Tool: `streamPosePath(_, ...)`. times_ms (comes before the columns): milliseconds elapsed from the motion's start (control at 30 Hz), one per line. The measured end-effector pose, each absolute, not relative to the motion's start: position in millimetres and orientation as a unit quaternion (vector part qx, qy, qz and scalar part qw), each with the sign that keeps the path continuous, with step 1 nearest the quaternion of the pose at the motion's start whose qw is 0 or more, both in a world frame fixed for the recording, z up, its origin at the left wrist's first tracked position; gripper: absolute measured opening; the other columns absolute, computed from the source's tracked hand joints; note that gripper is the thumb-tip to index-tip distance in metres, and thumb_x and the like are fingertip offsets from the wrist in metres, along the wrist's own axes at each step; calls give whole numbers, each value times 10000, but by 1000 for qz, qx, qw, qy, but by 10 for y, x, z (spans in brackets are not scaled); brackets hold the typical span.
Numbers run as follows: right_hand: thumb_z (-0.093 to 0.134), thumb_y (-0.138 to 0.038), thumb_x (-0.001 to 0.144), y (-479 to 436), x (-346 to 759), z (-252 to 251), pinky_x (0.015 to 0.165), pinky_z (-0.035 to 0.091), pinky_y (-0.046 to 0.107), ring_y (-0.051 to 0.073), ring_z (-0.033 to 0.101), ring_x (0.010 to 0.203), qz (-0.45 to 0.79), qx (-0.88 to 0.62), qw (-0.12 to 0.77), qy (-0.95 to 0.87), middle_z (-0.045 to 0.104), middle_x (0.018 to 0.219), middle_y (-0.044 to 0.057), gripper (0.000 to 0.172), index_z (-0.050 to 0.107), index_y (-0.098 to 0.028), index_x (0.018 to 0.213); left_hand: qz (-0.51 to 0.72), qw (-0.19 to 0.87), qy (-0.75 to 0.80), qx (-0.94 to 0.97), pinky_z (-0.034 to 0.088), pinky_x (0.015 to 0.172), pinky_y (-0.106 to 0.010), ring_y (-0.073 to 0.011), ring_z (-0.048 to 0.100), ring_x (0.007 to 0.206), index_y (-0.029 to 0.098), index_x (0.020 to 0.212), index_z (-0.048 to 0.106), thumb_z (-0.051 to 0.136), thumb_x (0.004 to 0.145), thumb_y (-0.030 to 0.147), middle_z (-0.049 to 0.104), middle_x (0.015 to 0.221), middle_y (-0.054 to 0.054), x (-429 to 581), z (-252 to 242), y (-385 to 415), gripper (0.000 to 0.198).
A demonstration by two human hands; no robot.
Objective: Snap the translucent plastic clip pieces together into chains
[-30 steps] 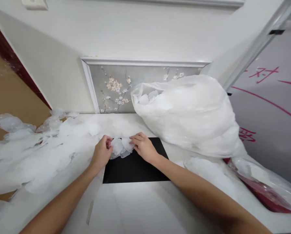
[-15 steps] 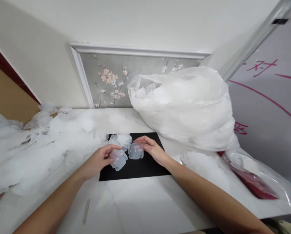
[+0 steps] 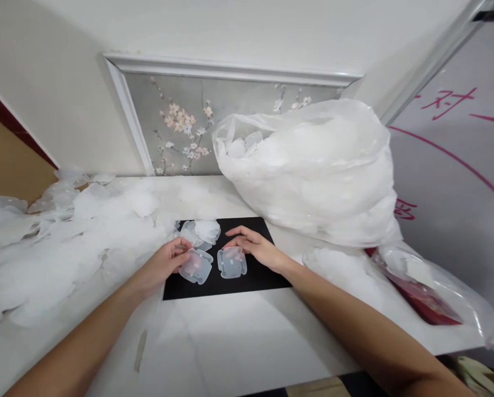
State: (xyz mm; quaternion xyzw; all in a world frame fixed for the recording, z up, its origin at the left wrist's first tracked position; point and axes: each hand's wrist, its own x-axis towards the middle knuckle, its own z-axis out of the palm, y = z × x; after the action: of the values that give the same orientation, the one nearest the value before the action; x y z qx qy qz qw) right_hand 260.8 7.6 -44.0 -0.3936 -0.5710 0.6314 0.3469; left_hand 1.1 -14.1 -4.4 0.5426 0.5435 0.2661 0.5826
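My left hand (image 3: 166, 263) pinches the left edge of a translucent plastic piece (image 3: 199, 268), rounded with small lobes and dark marks. A second similar plastic piece (image 3: 232, 263) is held by my right hand (image 3: 255, 247) at its upper edge, its fingertips showing through the plastic and the index finger stretched out above. The two pieces are apart, side by side over a black mat (image 3: 255, 282). Behind them a few more translucent pieces (image 3: 203, 231) lie overlapping on the mat's far left part.
A large heap of whitish plastic pieces (image 3: 65, 259) spreads over the white table (image 3: 226, 336) at left. A big clear bag (image 3: 313, 176) full of them stands at back right. Further right lie a smaller pile (image 3: 346, 275) and a clear bag with something red (image 3: 431, 303).
The right-hand piece has come slightly lower and nearer me. The left-hand piece has turned and shifted a little left, so the gap between them is wider. The camera view has shifted slightly.
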Motion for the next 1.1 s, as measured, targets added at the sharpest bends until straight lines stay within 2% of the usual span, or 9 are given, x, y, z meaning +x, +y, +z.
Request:
streamPosePath(167,427,-238,955,80,2606,-454,763,537,322,163,707,858,640,-387,354,-562,751,999,62,193,536,-202,1110,283,622,524,509,489,676,-297,-162,654,724,221,956,493,675,720,291,683,835,1,68,-63,-168,307)
streamPosePath(267,434,-245,948,80,2608,-458,777,536,332,167,706,862,643,-384,352,-562,748,1007,66,193,532,-205,1110,252,640,493,532,508,785,-341,-194,681,881,245,1141,473,637,717,234,700,1026,-33,36,-19,-170,455)
streamPosePath(367,449,-200,908,84,2621,-467,793,537,350,174,705,878,641,-372,353,-571,736,1054,77,224,524,-206,1119,218,643,462,571,490,882,-372,-208,668,990,246,1235,476,562,717,160,703,1073,-48,-21,10,-162,533)
streamPosePath(433,474,-123,833,84,2639,-467,809,541,360,173,703,907,639,-344,348,-593,695,1173,90,321,511,-208,1141,207,643,443,590,479,917,-378,-210,658,1029,245,1248,495,537,689,105,707,1077,-50,-50,11,-156,578)
streamPosePath(533,464,-24,708,68,2670,-446,879,537,396,190,673,1054,631,-272,331,-647,574,1365,104,528,491,-217,1200,203,646,426,600,470,950,-387,-210,648,1069,256,1263,507,510,648,48,703,1113,-48,-70,8,-157,649)
streamPosePath(633,396,27,654,31,2692,-407,997,481,445,196,613,1183,600,-231,305,-703,586,1347,87,662,501,-215,1260,201,653,409,605,457,985,-403,-217,631,1118,259,1298,493,494,629,27,685,1177,-56,-80,1,-164,708)
streamPosePath(700,360,46,649,10,2699,-392,1026,463,458,187,623,1169,573,-238,280,-732,637,1277,72,709,513,-213,1290,202,658,397,607,455,996,-409,-223,625,1134,261,1327,475,496,622,23,673,1207,-60,-90,-16,-163,745)
streamPosePath(867,366,53,723,-3,2693,-402,1036,473,444,183,618,1178,501,-277,259,-778,627,1307,51,636,567,-228,1257,201,656,391,614,459,1009,-432,-239,616,1153,262,1368,440,517,621,30,659,1233,-74,-116,-66,-141,786)
streamPosePath(1100,442,36,785,12,2708,-373,1024,488,413,188,589,1217,460,-262,252,-810,585,1354,75,513,578,-220,1209,206,662,386,608,426,1041,-429,-229,605,1176,291,1462,311,531,663,33,647,1250,-72,-113,-56,-154,867)
